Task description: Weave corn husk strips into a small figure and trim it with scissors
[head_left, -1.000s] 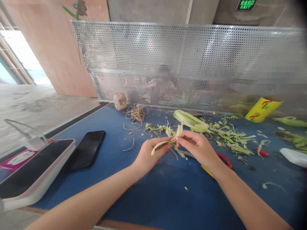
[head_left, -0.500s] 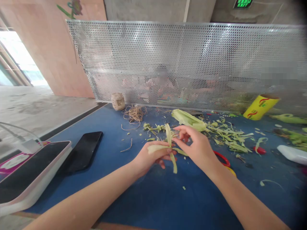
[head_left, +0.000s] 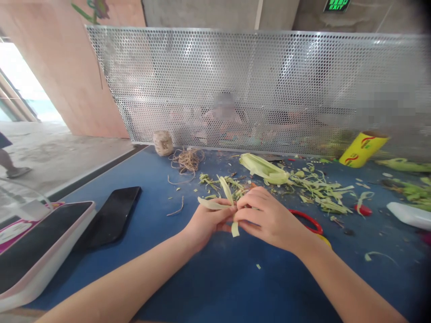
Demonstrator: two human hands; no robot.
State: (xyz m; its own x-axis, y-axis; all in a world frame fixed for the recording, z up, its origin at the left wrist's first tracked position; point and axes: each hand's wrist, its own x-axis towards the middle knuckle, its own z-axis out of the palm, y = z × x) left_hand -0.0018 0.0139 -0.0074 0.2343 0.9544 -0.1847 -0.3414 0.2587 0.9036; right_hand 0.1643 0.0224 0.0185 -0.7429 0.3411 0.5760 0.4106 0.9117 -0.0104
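Note:
My left hand [head_left: 207,220] pinches crossed strips of pale green corn husk [head_left: 226,189] between thumb and fingers. Two ends stick up and to the left, and another hangs below the fingertips. Close against it, my right hand [head_left: 269,214] has its fingers curled and pressed onto the husk strips at the crossing point. The fingers hide where the strips meet. Just behind both hands lie small knotted husk pieces [head_left: 209,181] and a larger bundle of husk leaves [head_left: 262,168]. Partly under my right wrist is a red loop handle [head_left: 313,224] with a yellow part beside it.
A tangle of twine [head_left: 187,160] and a twine-like roll [head_left: 163,143] stand at the back left. Black phone [head_left: 114,215] and pink-edged device [head_left: 43,242] lie left. Husk scraps [head_left: 323,190], a yellow tube [head_left: 363,149] and a white object [head_left: 409,216] are right. A perforated metal screen [head_left: 202,80] closes the back.
My right hand has moved left and closed onto the husk strips beside my left fingers. The hanging strip is now partly covered. A person's leg has come into view at far left.

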